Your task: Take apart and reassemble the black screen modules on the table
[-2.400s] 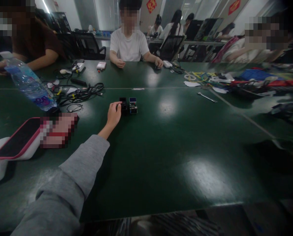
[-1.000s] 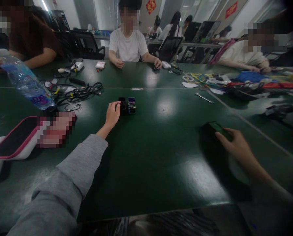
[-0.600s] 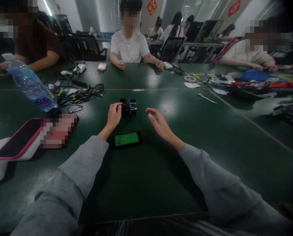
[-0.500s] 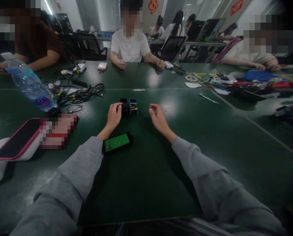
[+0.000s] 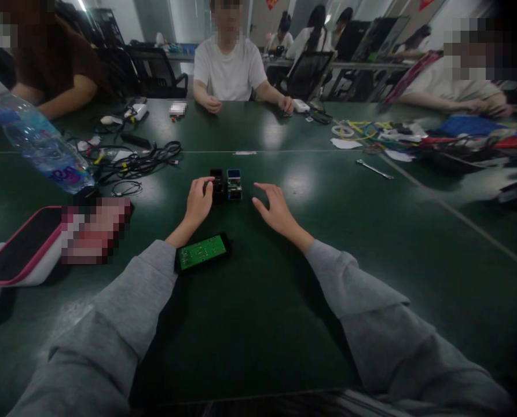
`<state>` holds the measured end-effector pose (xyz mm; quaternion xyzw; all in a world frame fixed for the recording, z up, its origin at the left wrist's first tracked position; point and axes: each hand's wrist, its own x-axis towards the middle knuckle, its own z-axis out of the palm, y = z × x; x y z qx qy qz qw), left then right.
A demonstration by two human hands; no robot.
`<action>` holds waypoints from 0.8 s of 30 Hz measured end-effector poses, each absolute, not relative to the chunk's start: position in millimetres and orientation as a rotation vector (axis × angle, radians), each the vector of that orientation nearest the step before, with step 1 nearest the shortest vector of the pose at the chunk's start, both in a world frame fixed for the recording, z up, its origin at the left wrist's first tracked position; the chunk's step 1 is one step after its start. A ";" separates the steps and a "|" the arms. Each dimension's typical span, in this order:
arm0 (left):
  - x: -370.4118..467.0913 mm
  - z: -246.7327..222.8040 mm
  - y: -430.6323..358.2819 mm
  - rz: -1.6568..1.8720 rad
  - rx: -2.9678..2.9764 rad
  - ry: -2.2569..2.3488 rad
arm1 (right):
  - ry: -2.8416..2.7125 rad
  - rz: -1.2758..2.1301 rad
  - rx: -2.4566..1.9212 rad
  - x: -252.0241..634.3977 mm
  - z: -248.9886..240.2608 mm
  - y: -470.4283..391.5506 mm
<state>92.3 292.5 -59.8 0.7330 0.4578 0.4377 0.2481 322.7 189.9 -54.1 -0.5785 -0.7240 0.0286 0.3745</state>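
On the dark green table (image 5: 258, 324), a small black case (image 5: 217, 184) stands just left of a small circuit module (image 5: 234, 185) with a blue screen. My left hand (image 5: 198, 200) is at the left side of the black case, fingertips over its edge, fingers apart; whether they touch it is unclear. To the right of the module, my right hand (image 5: 275, 207) is open with thumb and fingers spread, holding nothing. A black-framed green circuit board (image 5: 202, 252) lies beside my left wrist.
Water bottle (image 5: 45, 145), black cables (image 5: 154, 159), pink-edged case (image 5: 28, 246) and a blurred red item (image 5: 99, 231) are at left. A wrench (image 5: 374, 169) and piled cables (image 5: 453, 139) are at right. People sit around the table's far side.
My right hand has moved slightly left toward the module, and its thumb and fingers have spread. The view has shifted a little. My left hand stays beside the black case.
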 end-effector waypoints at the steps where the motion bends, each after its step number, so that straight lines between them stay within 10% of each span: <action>1: 92.3 -59.4 291.9 1.189 1.997 1.251 | -1.909 0.044 -1.483 320.8 -53.0 188.4; 24: 92.7 -60.7 293.1 1.232 2.034 1.229 | -2.115 0.057 -1.506 310.4 -49.2 181.0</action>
